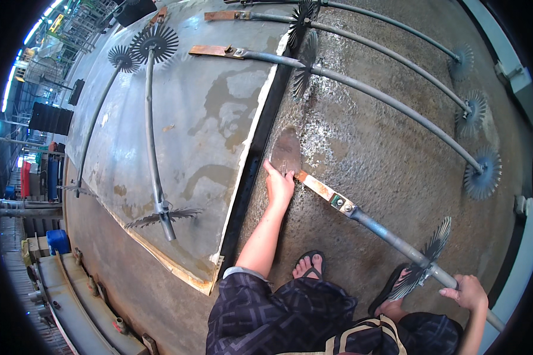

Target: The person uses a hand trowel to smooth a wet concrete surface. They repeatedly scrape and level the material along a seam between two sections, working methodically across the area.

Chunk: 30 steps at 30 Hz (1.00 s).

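Note:
My left hand (280, 188) pinches the lower end of a flat, brownish piece with a rounded tip (286, 149). That hand is beside the copper-coloured tip (317, 185) of a grey metal rod with finned discs; whether the piece touches the tip I cannot tell. My right hand (469, 292) is wrapped round the other end of this rod (391, 236), at the lower right. Between my hands the rod carries a bolted clamp (342, 203) and a toothed metal disc (427, 259). The rod slants across in front of my feet.
More finned rods (391, 100) lie across the wet concrete floor (361, 154) and a grey sheet-topped platform (207, 136). Two others (150, 124) rest on the platform, whose dark edge (249, 171) runs by my left arm. A blue container (57, 241) is at far left.

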### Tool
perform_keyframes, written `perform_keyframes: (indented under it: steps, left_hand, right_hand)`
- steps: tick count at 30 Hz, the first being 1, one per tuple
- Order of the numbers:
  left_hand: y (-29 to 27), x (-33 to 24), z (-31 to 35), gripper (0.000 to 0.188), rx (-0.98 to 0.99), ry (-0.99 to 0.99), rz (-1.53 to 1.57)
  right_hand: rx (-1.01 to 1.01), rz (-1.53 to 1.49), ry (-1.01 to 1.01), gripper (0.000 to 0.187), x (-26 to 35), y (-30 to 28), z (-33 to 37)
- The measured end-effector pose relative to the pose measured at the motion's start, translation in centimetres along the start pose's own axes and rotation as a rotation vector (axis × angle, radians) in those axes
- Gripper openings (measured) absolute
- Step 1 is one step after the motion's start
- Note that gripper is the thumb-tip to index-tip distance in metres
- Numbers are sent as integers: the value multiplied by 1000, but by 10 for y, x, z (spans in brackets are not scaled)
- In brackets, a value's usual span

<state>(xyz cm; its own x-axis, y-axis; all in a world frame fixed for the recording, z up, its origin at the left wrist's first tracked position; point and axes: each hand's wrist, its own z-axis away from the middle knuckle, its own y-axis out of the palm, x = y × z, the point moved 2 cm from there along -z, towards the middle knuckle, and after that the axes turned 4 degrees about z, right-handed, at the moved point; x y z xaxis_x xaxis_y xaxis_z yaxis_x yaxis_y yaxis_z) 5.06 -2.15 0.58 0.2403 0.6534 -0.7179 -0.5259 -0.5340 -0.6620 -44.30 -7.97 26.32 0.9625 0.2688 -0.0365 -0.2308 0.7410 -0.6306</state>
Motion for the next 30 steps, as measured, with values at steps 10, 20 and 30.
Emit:
perform_keyframes:
  steps: [10,20,30]
  left_hand:
    - [3,6,-14,79,-36,66,11]
    - [10,4,-16,78,-39,38,-7]
    - [4,1,-2,75,-33,35,7]
  right_hand:
    - [0,9,15,60,1,-1,0]
    - [20,2,27,60,1,-2,-1]
    - [-3,-2,0,60,1,-1,0]
